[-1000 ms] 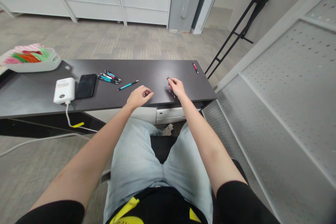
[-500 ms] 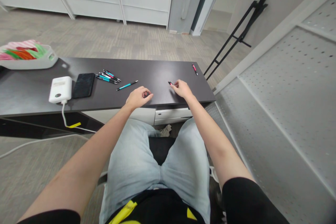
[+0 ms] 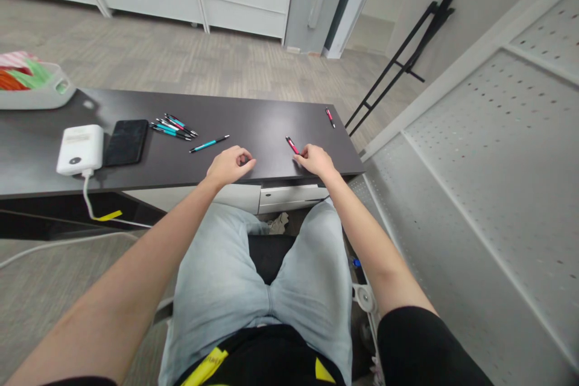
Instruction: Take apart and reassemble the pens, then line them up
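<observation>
My right hand (image 3: 315, 161) is closed in a pinch on the near end of a red pen (image 3: 292, 145), low over the dark tabletop (image 3: 262, 120). The pen's black clip end points away from me. My left hand (image 3: 230, 166) rests by the table's front edge with loosely curled fingers, the thumb apart and nothing visible in it. Left of that hand lies a single blue pen (image 3: 209, 144). Farther left is a loose pile of several blue, red and black pens (image 3: 174, 127). Another red pen (image 3: 330, 117) lies near the far right corner.
On the left stand a black phone (image 3: 126, 142), a white charger-like box (image 3: 80, 149) with a cable, and a white basket (image 3: 58, 94) of colourful items. A perforated panel (image 3: 474, 151) borders the right side. White drawers (image 3: 289, 195) sit below the tabletop.
My right hand has drawn slightly toward me, and more of the red pen now shows beyond its fingers. The left hand keeps its curled pose. The view has shifted a little.
</observation>
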The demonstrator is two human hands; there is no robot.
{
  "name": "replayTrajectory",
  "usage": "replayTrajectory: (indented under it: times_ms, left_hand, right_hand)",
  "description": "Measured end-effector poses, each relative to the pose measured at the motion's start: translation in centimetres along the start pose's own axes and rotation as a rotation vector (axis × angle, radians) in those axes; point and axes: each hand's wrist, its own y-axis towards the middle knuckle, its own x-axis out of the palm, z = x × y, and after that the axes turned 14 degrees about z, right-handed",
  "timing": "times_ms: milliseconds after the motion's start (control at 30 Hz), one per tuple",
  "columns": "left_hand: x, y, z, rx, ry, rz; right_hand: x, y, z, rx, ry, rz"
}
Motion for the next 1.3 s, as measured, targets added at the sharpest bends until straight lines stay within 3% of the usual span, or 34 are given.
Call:
replayTrajectory:
  times_ms: [167, 367, 600, 767, 900, 1300]
  left_hand:
    - [-0.3, 0.0, 0.4, -0.012, 0.022, -0.013]
    - [-0.2, 0.0, 0.5, -0.005, 0.015, -0.002]
    - [-0.2, 0.0, 0.6, -0.012, 0.021, 0.012]
    - [-0.4, 0.1, 0.8, -0.017, 0.021, -0.002]
    - [-0.3, 0.0, 0.7, -0.008, 0.018, -0.006]
    - [-0.2, 0.0, 0.5, -0.006, 0.003, 0.013]
  right_hand:
    - [0.5, 2.0, -1.9, -0.016, 0.121, 0.008]
    - [1.4, 5.1, -2.5, 0.065, 0.399, -0.087]
    - [3.2, 3.9, 0.2, 0.292, 1.003, -0.002]
    - [3.9, 3.2, 0.9, 0.314, 1.229, 0.091]
    - [4.1, 3.2, 0.6, 0.345, 1.245, 0.186]
    - [4.2, 2.8, 0.8, 0.318, 1.117, 0.217]
